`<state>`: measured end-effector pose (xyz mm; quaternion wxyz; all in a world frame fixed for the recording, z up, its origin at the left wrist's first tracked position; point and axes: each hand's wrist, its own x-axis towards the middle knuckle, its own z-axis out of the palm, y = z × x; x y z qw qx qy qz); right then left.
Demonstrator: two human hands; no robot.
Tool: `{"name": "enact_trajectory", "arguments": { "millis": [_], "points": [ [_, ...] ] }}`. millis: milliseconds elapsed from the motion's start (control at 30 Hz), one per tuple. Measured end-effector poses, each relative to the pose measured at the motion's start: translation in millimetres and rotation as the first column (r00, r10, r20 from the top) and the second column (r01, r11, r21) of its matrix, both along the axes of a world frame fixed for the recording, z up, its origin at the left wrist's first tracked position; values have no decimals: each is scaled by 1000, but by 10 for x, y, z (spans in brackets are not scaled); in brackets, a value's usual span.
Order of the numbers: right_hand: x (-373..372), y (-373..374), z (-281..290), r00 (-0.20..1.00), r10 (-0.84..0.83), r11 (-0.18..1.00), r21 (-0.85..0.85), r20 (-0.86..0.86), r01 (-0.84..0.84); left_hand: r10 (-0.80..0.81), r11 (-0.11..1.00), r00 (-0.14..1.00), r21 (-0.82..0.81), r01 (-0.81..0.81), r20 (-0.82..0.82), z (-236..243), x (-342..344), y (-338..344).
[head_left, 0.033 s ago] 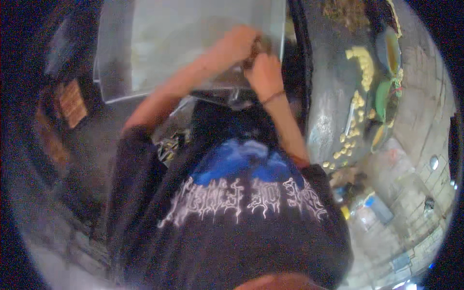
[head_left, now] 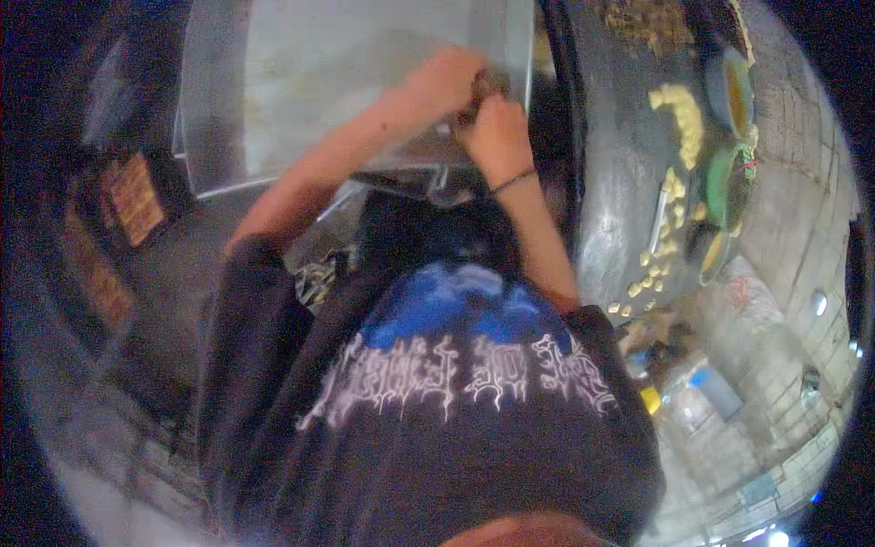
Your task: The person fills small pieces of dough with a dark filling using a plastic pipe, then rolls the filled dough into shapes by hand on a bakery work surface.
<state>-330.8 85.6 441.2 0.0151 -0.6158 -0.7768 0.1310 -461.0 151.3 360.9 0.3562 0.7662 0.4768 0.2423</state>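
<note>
Dark item (head_left: 479, 91) between both hands (head_left: 458, 77) (head_left: 499, 132)

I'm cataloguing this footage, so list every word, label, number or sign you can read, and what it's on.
Dark shirt: pale, dripping lettering, too stylised and blurred to read reliably.
Pale bag-like thing at right: reddish marks, too blurred to read.
Nothing else is legible.

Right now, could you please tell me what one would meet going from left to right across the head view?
Reddish-brown rectangular block, left hand, right hand, pale yellow pieces, green bowl, small pale oval thing.
</note>
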Motion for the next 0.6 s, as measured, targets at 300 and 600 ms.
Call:
{"name": "enact_trajectory", "arguments": {
  "millis": [300, 600],
  "points": [
    [79, -76, 120, 998, -52, 991, -128, -24, 49, 126, 990, 984, -77, -117, 128, 243, -21, -139],
    [326, -325, 275, 911, -57, 995, 53, -409, 86, 283, 954, 948, -55, -293, -149, 422, 82, -334]
  ]
}}
